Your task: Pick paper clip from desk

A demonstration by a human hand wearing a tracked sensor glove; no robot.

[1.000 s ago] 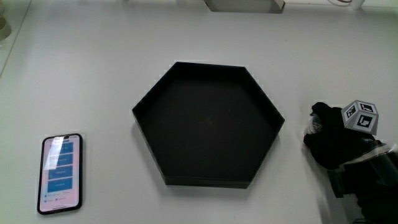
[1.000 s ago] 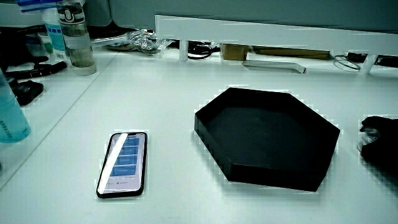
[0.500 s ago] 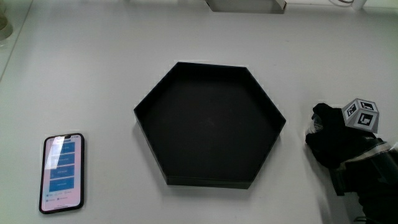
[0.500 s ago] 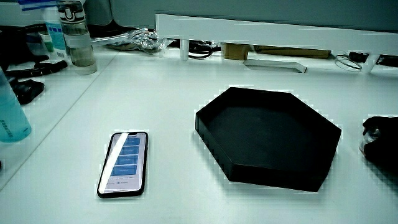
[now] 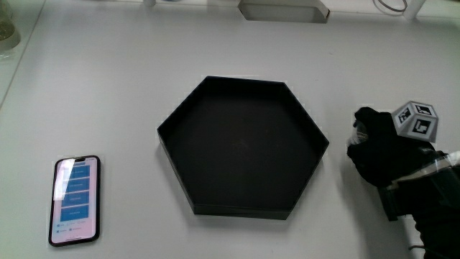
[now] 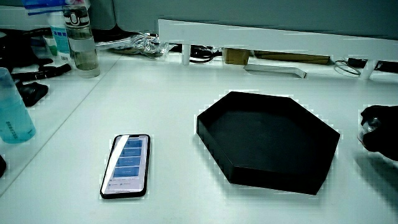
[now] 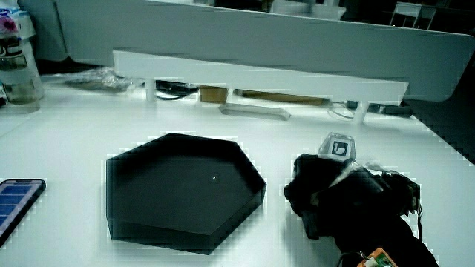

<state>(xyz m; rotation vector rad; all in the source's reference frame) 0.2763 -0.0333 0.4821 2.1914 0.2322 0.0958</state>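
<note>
Showing pale speck (image 5: 354, 138) against gloved hands (image 5: 384, 155)

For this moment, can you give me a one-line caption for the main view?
Gloved hand rests on the table beside an empty black tray, a lit phone lying apart.

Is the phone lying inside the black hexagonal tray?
No. In the main view the phone lies flat on the table, apart from the tray, screen up.

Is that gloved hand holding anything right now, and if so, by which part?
That cannot be told. The hand rests on the desk beside the black hexagonal tray; no paper clip shows in any view.
</note>
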